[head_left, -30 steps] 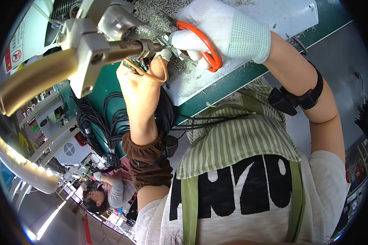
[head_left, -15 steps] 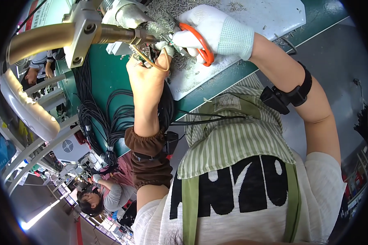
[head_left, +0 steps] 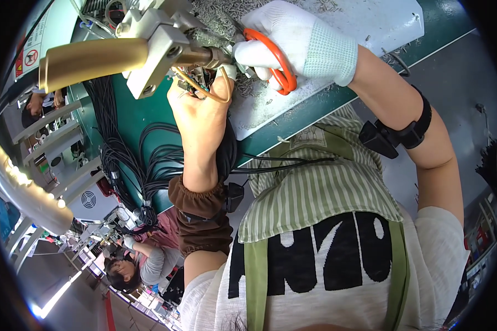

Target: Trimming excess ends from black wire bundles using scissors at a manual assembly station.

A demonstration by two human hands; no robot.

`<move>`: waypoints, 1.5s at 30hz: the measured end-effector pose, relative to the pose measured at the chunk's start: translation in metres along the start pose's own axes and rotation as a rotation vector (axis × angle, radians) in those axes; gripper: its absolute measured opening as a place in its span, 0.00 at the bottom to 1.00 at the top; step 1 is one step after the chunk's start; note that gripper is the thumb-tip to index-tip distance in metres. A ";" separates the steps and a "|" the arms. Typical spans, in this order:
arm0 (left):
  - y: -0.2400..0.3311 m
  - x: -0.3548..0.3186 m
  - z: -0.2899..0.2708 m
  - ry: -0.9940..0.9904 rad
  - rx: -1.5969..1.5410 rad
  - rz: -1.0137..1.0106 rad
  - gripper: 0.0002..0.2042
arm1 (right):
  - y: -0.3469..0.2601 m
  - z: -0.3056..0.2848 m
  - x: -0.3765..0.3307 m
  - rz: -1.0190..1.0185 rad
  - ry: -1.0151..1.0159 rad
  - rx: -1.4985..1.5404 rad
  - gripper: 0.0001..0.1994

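My right hand (head_left: 290,41), in a white knitted glove, is closed around scissors (head_left: 271,58) with an orange-red loop handle. Their working end is hard to make out beside my left fingertips. My left hand (head_left: 201,110) is bare at the back, with a white cover on the thumb tip. It grips small metal-ended wired parts (head_left: 192,83), mostly hidden by the fingers. A brass-coloured nozzle (head_left: 210,57) and a thin curved copper tube (head_left: 204,92) pass across that hand.
Small grey clippings (head_left: 218,14) lie heaped on a white board (head_left: 337,25) over the green table (head_left: 141,105). Black cables (head_left: 154,143) run along the left side. A gold-sleeved tool arm (head_left: 94,60) with a metal clamp block (head_left: 157,60) juts in; a co-worker (head_left: 143,265) sits lower left.
The whole view has shifted a little; the tool arm appears larger and farther right, the lamp lower left. Both hands keep their grips, with the right one slightly farther right in the picture.
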State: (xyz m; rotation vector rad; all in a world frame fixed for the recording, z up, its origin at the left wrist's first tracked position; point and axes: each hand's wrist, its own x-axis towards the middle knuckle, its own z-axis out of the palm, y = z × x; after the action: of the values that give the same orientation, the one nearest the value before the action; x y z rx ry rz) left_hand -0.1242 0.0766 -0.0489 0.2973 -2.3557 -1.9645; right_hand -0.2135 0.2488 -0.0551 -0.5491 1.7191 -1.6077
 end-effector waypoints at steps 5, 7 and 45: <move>-0.002 0.000 0.001 -0.037 -0.087 0.010 0.06 | -0.011 -0.005 0.000 0.137 -0.085 0.185 0.16; -0.002 0.000 0.002 -0.027 -0.066 -0.003 0.06 | -0.011 -0.004 0.001 0.165 -0.086 0.210 0.16; 0.033 -0.081 -0.001 -0.107 -0.545 -0.170 0.14 | -0.009 0.045 -0.097 -0.203 0.638 -0.303 0.09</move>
State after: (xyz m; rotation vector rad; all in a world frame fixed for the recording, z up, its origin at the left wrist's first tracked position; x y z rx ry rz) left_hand -0.0487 0.0966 -0.0099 0.3694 -1.7865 -2.6535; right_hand -0.1182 0.2873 -0.0251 -0.3783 2.4730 -1.7985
